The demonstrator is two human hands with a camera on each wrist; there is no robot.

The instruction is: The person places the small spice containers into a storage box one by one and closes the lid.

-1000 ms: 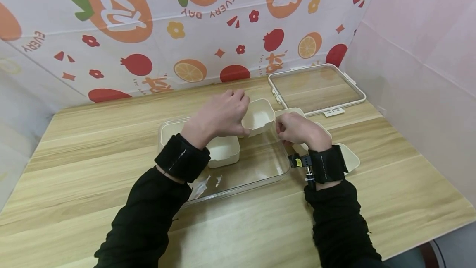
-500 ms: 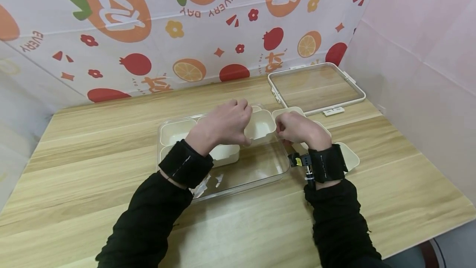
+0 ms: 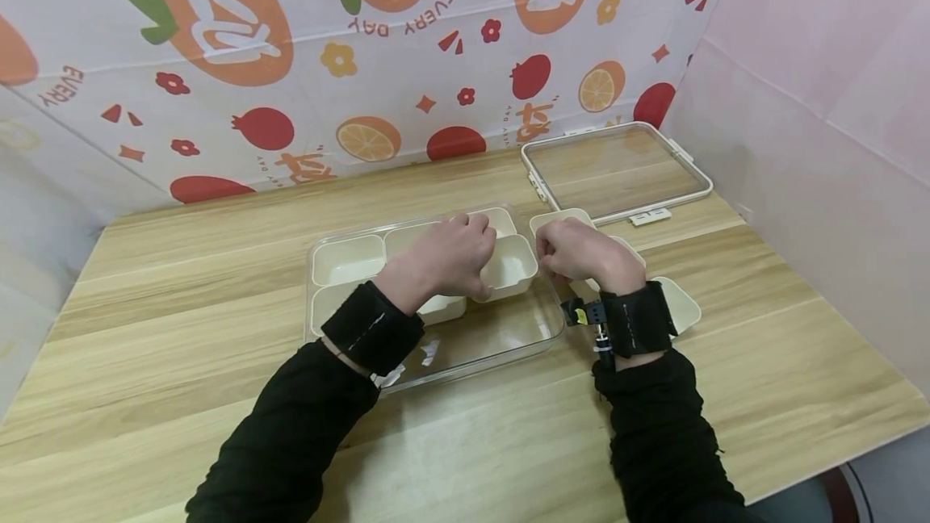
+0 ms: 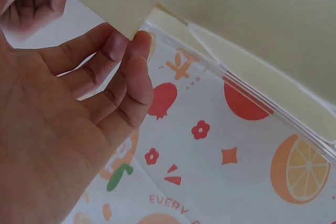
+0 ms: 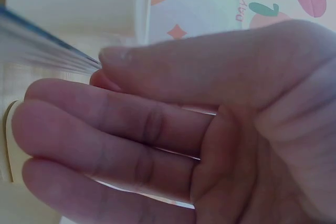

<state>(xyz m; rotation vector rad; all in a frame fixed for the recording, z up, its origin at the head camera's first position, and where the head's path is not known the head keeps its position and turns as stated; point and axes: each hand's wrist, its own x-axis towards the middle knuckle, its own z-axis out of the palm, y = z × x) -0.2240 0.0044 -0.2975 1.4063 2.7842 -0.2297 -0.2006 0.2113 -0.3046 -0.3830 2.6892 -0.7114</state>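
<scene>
My left hand (image 3: 449, 261) grips a small cream inner box (image 3: 508, 269) by its wall, fingers on the far side and thumb on the near side. The box is tilted, over the right part of a clear rectangular container (image 3: 472, 371). In the left wrist view the fingertips (image 4: 140, 43) meet the box's lower corner. My right hand (image 3: 587, 253) pinches the container's right wall between thumb and finger; the right wrist view shows this clear wall (image 5: 58, 45) running to the thumb. Several cream boxes, among them a back-left one (image 3: 349, 259), sit inside the container.
Right of the container stand more loose cream boxes, one by the right hand (image 3: 561, 219) and one partly behind the wristband (image 3: 679, 309). A clear lid (image 3: 617, 172) with a cream frame and clips lies at the back right. A fruit-print sheet (image 3: 407, 71) hangs behind the table.
The left hand has brought the cream box lower and nearer to me in the head view, uncovering the boxes in the back row. The right hand stays at the container's right wall.
</scene>
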